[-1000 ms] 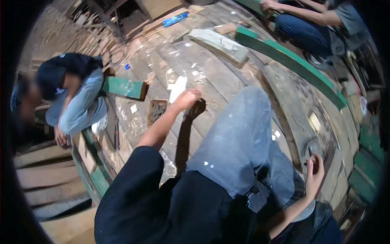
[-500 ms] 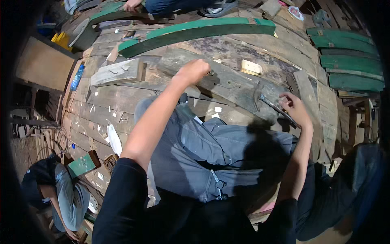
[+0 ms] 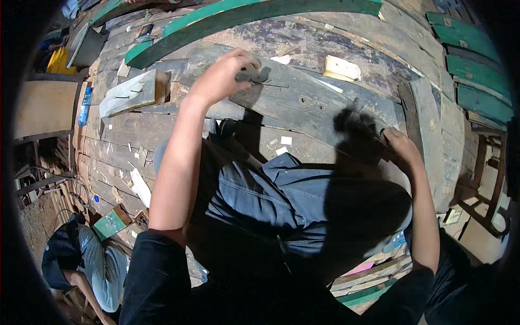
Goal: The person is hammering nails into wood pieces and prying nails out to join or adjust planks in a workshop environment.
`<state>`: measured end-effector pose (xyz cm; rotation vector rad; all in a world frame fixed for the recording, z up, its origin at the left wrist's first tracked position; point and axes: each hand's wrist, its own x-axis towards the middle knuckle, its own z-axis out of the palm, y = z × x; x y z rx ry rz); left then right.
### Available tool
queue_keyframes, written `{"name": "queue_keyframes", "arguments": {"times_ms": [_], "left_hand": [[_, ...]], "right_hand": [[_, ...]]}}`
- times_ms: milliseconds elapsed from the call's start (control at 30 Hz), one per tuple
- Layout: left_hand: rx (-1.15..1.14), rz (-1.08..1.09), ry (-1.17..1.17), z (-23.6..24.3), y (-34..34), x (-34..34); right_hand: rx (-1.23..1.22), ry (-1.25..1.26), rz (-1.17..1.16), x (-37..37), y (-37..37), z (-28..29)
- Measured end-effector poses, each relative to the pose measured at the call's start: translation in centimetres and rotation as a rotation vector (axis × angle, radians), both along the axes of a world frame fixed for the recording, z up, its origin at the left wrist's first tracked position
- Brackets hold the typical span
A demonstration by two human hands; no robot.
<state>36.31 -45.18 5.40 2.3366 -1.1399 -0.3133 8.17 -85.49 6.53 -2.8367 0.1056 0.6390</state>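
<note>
My left hand (image 3: 223, 77) hovers over a worn grey plank (image 3: 281, 111), fingers curled and thumb apart, with nothing visible between them. Right beside its fingertips, loose nails (image 3: 273, 84) lie on the plank. Another nail (image 3: 314, 108) rests farther right, near a small hole in the wood. My right hand (image 3: 403, 147) is closed at the plank's right end, around the handle of a hammer (image 3: 369, 130). Deep shadow covers most of the hammer, so its head is hard to make out.
A wood block (image 3: 130, 96) with two bent nails sits left of the plank. Beyond lies a long green curved beam (image 3: 227, 19). A pale yellow block (image 3: 342, 69), stacked green boards (image 3: 471, 70) and a blue bottle (image 3: 85, 106) are around. Another person (image 3: 89, 260) crouches lower left.
My left hand has opened from a fist and shifted left, with nails now showing on the plank beside it. My right hand has closed around the hammer's handle. The view has shifted too.
</note>
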Motion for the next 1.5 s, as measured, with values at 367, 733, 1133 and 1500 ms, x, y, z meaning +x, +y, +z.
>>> {"name": "queue_keyframes", "arguments": {"times_ms": [367, 733, 1133, 1500], "left_hand": [[0.004, -0.159, 0.200, -3.4, -4.2, -5.8], [-0.306, 0.110, 0.045, -6.8, -8.5, -9.2], [-0.315, 0.145, -0.224, -7.1, -8.8, -8.2], [-0.229, -0.019, -0.173, -4.9, -5.0, -6.5]], "right_hand": [[0.269, -0.196, -0.091, -1.1, 2.0, 3.3], [0.347, -0.196, -0.312, -0.8, 2.7, 2.1], [0.278, -0.134, -0.234, 2.2, 5.2, 2.8], [0.707, -0.136, -0.499, 3.8, 11.2, 8.2]]}}
